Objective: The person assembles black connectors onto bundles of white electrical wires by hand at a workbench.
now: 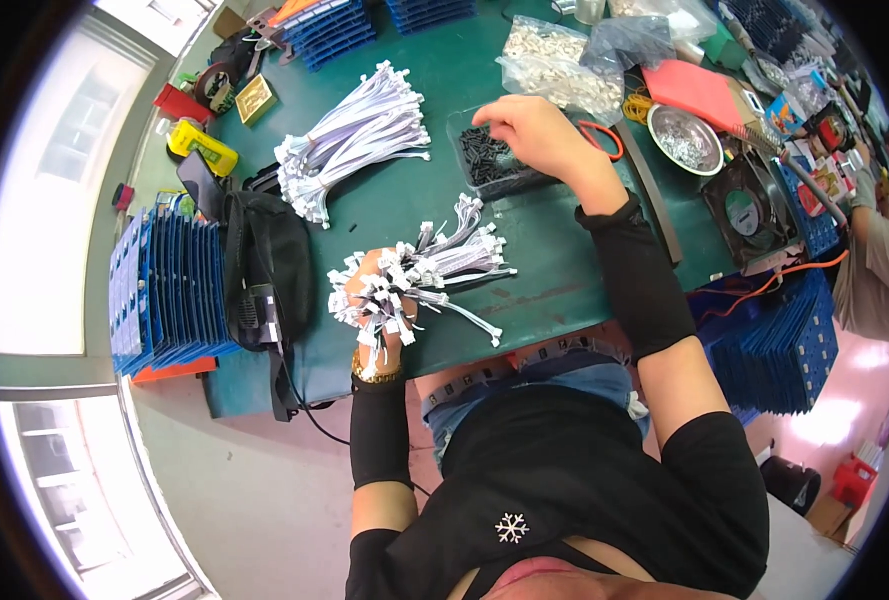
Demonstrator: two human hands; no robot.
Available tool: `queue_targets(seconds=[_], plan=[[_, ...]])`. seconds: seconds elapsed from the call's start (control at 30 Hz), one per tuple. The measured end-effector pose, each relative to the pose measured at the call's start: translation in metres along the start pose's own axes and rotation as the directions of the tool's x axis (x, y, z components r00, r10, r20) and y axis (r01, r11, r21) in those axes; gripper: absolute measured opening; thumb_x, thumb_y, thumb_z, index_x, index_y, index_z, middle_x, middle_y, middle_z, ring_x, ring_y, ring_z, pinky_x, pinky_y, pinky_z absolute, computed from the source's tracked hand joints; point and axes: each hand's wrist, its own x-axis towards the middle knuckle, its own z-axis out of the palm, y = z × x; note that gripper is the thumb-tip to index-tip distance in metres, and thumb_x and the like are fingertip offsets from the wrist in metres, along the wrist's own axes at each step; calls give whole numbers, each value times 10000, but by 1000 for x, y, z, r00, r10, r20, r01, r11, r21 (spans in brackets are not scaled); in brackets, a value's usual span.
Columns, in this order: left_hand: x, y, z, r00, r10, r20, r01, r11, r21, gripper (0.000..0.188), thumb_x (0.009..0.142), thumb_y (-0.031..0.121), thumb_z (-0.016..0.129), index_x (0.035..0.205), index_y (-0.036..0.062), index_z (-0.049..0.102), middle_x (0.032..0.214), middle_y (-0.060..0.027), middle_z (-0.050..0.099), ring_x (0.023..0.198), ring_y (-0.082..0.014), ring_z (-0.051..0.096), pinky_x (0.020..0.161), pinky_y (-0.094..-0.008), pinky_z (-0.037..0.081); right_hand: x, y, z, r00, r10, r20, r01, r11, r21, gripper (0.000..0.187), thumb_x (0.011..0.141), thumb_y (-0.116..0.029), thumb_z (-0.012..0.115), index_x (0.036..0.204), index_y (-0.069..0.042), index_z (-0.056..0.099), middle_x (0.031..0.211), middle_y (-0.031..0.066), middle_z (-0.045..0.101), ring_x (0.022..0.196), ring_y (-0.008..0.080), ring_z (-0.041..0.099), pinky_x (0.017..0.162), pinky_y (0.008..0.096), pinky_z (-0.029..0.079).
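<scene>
In my left hand (369,285) is a bunch of grey and white cables (454,255) with white plug connectors on their ends. My fingers wrap round it, mostly hidden behind the connectors. My right hand (539,138) is over a clear plastic tray (504,188) of small black tube pieces (484,158), near its far rim. Its fingers are bent and drawn together; whether a piece is between their tips is too small to tell. Beyond my left hand, a larger bundle of white cables (349,140) lies on the green table. One loose black piece (352,228) lies between the two bunches.
To the left are a black bag (264,260), a yellow bottle (202,148) and stacked blue racks (169,285). At the right stand a metal bowl (684,140), a dark bar (649,195) and a fan (749,210). Bags of small parts (554,60) lie at the back.
</scene>
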Motion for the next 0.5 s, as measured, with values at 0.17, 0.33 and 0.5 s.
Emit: queue_targets(seconds=[0.17,0.33,0.5], plan=[[4,16,3,987,-48,-155,5,963,-271,93,815,-37,506,860,-10,582,805,-72,603,671,-145,592,572,-251,491,-3,-81,10,954,-77,-289,247,747,617,118,760,35,626,858,-29,637,780,40,619,652,99,577,517,219,430],[2,11,4,981,-144,-127,94,939,-330,234,627,-53,600,849,19,606,741,-64,582,661,-159,558,589,-267,445,-14,-105,13,919,-283,-274,392,722,570,144,699,67,677,802,-27,638,777,48,636,630,112,572,515,208,433],[1,16,1,972,-185,-143,116,914,-390,228,620,-53,606,835,22,602,748,-65,597,651,-162,554,593,-268,444,-15,-108,16,920,-312,-237,392,731,559,147,683,68,682,791,-23,640,779,67,636,670,154,611,554,225,473]])
